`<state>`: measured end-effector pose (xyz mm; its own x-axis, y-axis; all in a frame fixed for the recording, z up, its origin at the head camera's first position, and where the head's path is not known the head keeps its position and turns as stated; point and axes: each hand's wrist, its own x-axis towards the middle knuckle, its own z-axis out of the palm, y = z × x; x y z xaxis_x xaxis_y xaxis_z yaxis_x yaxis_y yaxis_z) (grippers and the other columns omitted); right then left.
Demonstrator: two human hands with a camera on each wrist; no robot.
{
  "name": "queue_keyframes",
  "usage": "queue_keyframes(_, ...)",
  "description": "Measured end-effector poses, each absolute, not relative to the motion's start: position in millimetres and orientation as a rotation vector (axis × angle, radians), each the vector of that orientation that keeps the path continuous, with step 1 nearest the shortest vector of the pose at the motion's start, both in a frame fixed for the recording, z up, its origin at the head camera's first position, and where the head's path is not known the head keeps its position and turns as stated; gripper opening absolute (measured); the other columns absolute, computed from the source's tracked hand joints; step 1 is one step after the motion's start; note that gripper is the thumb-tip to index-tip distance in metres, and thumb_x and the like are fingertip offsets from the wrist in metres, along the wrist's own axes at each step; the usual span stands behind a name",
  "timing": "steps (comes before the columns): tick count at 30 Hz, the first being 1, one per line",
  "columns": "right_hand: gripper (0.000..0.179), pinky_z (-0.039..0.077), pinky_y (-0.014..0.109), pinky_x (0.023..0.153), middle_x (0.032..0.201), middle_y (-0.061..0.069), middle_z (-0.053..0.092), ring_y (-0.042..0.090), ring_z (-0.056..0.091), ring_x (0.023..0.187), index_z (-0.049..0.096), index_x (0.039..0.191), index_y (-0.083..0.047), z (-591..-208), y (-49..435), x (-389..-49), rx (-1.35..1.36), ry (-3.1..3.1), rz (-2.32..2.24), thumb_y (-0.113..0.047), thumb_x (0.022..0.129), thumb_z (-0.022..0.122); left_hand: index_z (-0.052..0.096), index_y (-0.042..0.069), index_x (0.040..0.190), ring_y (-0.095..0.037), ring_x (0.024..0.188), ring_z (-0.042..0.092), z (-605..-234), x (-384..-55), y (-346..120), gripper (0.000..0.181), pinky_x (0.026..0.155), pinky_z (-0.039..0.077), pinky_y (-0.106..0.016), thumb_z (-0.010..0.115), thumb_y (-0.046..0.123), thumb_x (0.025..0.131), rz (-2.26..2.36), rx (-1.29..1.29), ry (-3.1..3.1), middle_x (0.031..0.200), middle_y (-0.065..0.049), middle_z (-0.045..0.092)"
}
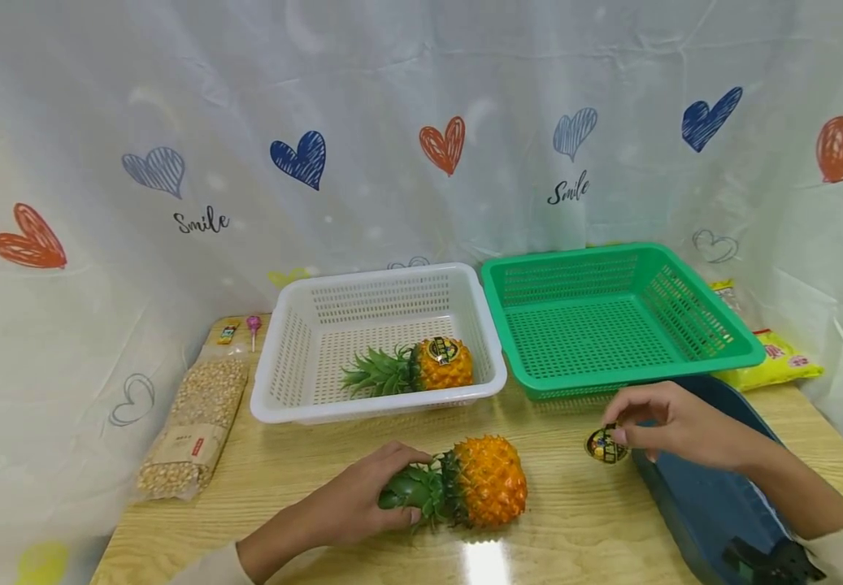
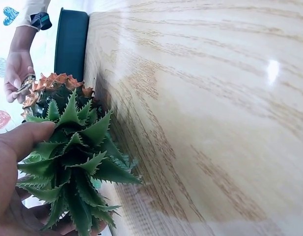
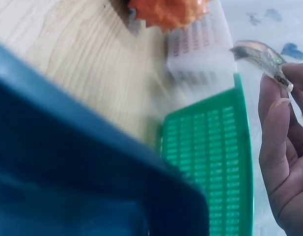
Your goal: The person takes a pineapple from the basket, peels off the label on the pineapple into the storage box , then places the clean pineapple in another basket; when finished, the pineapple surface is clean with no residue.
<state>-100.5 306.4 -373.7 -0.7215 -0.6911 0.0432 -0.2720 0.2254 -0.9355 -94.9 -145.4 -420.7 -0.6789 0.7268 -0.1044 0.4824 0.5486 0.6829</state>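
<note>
On the table lies an orange pineapple (image 1: 493, 481) on its side, its green crown (image 2: 75, 157) pointing left. My left hand (image 1: 362, 497) grips it by the crown; in the left wrist view the thumb lies over the leaves while the other fingers are partly hidden beneath them. Between thumb and fingers, my right hand (image 1: 673, 424) pinches a round black-and-gold sticker (image 1: 606, 445), held above the table to the right of the fruit. The right wrist view shows this sticker (image 3: 261, 59) edge-on and slightly curved. A second pineapple (image 1: 449, 366), bearing a similar sticker, lies in the white basket (image 1: 377, 414).
A green basket (image 1: 633, 375) stands at the back right. Below my right forearm is a dark blue tray (image 1: 673, 508). To the left are a bag of kernels (image 1: 197, 414), a lollipop (image 1: 254, 323) and a small wrapped candy (image 1: 228, 332). A yellow snack bag (image 1: 775, 361) lies far right.
</note>
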Motion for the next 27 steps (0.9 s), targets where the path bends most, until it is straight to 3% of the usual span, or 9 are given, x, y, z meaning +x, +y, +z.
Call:
queue_keyframes(5, 0.024, 0.051, 0.037, 0.054, 0.094, 0.005, 0.069, 0.025, 0.055, 0.066, 0.062, 0.116, -0.001, -377.0, 323.6, -100.2, -0.858, 2.089, -1.532, 0.010, 0.101, 0.046, 0.048, 0.024, 0.147, -0.008, 0.114, 0.055, -420.3, -94.9, -145.4, 0.058, 0.095, 0.051, -0.035, 0.067, 0.044, 0.096, 0.907, 0.991, 2.407, 0.133, 0.004, 0.054)
queue_keyframes(17, 0.027, 0.053, 0.038, 0.056, 0.104, 0.002, 0.070, 0.024, 0.059, 0.076, 0.059, 0.121, 0.003, -385.0, 357.7, -99.6, -0.746, 2.012, -1.563, 0.009, 0.103, 0.039, 0.048, 0.023, 0.146, -0.009, 0.116, 0.054, -422.6, -94.3, -146.8, 0.057, 0.095, 0.050, -0.036, 0.067, 0.044, 0.096, 0.908, 0.990, 2.416, 0.134, 0.004, 0.054)
queue_keyframes(27, 0.026, 0.052, 0.038, 0.058, 0.103, -0.002, 0.069, 0.020, 0.058, 0.078, 0.060, 0.122, 0.000, -388.1, 376.9, -100.0, -0.591, 2.048, -1.501, 0.003, 0.105, 0.040, 0.048, 0.022, 0.146, -0.009, 0.114, 0.055, -421.0, -94.1, -145.3, 0.057, 0.093, 0.051, -0.033, 0.066, 0.043, 0.096, 0.914, 0.985, 2.405, 0.134, 0.003, 0.053)
